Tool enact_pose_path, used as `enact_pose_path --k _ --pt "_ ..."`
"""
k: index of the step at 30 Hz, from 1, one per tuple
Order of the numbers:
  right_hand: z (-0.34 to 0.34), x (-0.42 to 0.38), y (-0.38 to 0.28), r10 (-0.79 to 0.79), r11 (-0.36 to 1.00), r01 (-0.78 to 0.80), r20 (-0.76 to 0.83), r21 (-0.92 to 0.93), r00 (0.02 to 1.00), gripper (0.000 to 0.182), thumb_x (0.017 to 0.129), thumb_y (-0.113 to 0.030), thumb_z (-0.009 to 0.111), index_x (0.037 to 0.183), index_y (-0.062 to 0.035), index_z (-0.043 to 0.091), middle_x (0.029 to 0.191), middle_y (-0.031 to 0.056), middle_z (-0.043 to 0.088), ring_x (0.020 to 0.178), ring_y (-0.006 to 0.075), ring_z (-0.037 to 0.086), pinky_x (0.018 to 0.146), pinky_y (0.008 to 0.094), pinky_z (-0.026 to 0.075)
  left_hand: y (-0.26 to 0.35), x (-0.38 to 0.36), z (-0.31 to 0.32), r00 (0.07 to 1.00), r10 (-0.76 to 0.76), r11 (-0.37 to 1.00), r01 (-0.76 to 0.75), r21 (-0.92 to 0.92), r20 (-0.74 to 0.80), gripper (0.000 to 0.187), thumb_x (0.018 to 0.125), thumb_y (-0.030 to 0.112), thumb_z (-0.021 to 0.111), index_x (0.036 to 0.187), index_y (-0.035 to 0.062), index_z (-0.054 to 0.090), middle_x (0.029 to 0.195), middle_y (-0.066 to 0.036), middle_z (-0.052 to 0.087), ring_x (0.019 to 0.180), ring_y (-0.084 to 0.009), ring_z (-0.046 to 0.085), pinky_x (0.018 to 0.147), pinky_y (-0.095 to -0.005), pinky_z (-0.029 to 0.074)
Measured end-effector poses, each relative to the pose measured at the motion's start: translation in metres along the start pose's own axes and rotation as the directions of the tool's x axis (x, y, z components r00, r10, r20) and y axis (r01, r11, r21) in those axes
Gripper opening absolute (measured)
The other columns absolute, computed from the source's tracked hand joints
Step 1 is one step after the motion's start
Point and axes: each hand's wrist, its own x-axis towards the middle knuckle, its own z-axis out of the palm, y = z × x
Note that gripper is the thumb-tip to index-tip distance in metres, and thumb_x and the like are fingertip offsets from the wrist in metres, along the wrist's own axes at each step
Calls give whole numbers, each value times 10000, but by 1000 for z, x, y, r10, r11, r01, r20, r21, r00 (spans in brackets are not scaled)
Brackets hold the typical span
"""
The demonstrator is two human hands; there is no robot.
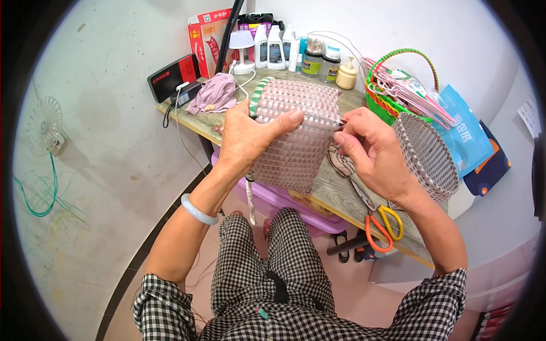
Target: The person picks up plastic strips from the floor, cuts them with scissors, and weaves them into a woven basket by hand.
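A woven basket [296, 150] of pinkish-grey and silvery strips is held up on its side before me, with a green-and-white wrapped rim at its upper left. My left hand [244, 136] grips it by that rim, thumb lying across the weave. At the basket's right edge, my right hand [375, 150] is closed in a pinch; a small dark bit shows by the fingertips, too small to name. A white strip [251, 202] hangs below the basket. Scissors [382, 227] with orange and yellow handles lie on the table under my right forearm.
On the wooden table [327, 190], a second woven basket [426, 153] stands at right beside a green basket [380, 105] holding pink hangers. Bottles [275, 50], jars, a small lamp [242, 48] and a pink cloth [213, 94] line the back. A purple tub [273, 199] sits underneath.
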Motion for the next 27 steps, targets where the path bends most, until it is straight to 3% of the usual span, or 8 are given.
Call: enact_pose_path --k 5,8,11,19,27 --pt "4 -4 2 48 999 -49 33 7 998 68 865 11 595 837 47 545 798 98 530 649 163 551 573 301 442 -4 1 -2 999 33 999 -33 1 15 429 727 248 839 993 -30 650 855 -64 677 715 -111 627 648 -254 523" --pt "8 -3 -7 155 948 -146 -8 284 988 71 901 -5 569 899 63 549 824 91 547 695 150 616 611 273 499 -3 1 -4 1000 8 1000 -8 16 9 422 735 245 834 997 -30 651 865 -65 678 726 -112 629 659 -255 524" --pt "3 -4 -5 143 958 -148 40 247 989 94 924 -19 545 954 70 547 835 83 557 759 141 647 652 257 529 -5 2 -4 1000 3 1000 -4 25 16 416 742 240 829 1004 -32 654 879 -70 682 740 -114 633 672 -256 527" --pt "3 -1 -8 146 967 -146 18 206 989 73 907 6 543 853 55 535 802 85 544 708 138 623 624 262 509 -4 2 -1 999 17 1000 -17 17 32 419 746 239 825 1017 -35 659 894 -79 689 749 -115 640 673 -254 529" --pt "-3 3 -9 177 964 -188 73 188 981 164 904 -14 542 756 54 531 763 89 552 679 147 610 608 274 493 -2 1 1 996 67 998 -67 -2 55 449 739 259 829 1025 -41 654 890 -79 690 739 -114 639 668 -253 530"
